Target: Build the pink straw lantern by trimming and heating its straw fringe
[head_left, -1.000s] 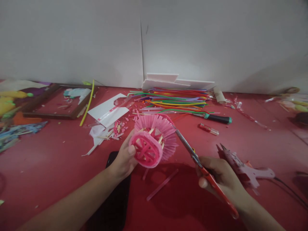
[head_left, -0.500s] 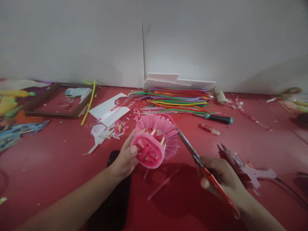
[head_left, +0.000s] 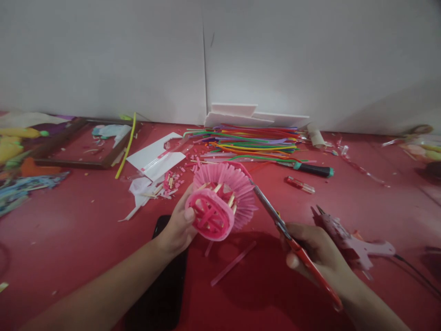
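A pink craft piece (head_left: 211,215) with an oval latticed end, short wooden sticks and a pleated pink frill (head_left: 243,195) is gripped by my left hand (head_left: 181,225), the thumb pressing on the oval rim. My right hand (head_left: 313,253) is closed round the red handles of a pair of scissors (head_left: 275,216). The blades point up and to the left, with their tips at the right edge of the frill by a thin pink strip. Whether the tips pinch the strip is too small to tell.
A black phone (head_left: 161,285) lies under my left forearm. Glue sticks (head_left: 232,264) lie in front. Coloured pipe cleaners (head_left: 255,142) lie at the back, a black-handled tool (head_left: 315,170) beside them. A pink glue gun (head_left: 358,243) is at right, a brown frame (head_left: 74,163) at left.
The pink piece has shifted very slightly left and tilted a little in my left hand. My right hand and the scissors have hardly moved.
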### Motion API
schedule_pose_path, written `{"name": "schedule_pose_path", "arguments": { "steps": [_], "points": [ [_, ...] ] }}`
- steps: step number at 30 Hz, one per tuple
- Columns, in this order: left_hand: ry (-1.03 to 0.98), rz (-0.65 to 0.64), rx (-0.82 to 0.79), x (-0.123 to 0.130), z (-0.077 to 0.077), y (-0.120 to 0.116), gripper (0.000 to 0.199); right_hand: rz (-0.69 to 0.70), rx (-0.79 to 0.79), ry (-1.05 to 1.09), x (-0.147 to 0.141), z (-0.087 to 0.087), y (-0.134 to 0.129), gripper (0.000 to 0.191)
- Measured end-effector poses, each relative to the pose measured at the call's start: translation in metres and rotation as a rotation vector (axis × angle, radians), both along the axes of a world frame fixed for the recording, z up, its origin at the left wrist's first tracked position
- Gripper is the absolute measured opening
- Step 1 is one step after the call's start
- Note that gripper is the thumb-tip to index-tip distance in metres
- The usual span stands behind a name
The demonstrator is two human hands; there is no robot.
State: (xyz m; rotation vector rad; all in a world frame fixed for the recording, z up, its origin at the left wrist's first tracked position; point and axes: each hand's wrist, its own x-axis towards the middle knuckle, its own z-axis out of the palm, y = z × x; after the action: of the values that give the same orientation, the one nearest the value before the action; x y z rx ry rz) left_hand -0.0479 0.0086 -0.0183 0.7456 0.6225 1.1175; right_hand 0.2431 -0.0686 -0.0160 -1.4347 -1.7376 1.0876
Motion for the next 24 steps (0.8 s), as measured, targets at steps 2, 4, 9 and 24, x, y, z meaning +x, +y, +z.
{"name": "schedule_pose_path", "arguments": {
  "steps": [2, 4, 9, 24],
  "points": [
    [-0.007, 0.002, -0.004, 0.0, 0.0, 0.0, 0.065, -0.004, 0.01, 0.0, 0.0, 0.0, 0.0, 0.07],
    [-0.007, -0.002, 0.0, 0.0, 0.001, -0.001, 0.062, -0.003, 0.013, 0.005, 0.0, 0.0, 0.0, 0.07],
    [0.007, 0.004, -0.002, 0.0, 0.002, -0.001, 0.062, -0.001, 0.0, -0.009, -0.003, 0.007, 0.003, 0.072],
    [0.0, -0.02, -0.021, -0.002, -0.001, 0.0, 0.064, -0.054, 0.008, -0.045, 0.001, -0.003, -0.001, 0.076]
  ]
}}
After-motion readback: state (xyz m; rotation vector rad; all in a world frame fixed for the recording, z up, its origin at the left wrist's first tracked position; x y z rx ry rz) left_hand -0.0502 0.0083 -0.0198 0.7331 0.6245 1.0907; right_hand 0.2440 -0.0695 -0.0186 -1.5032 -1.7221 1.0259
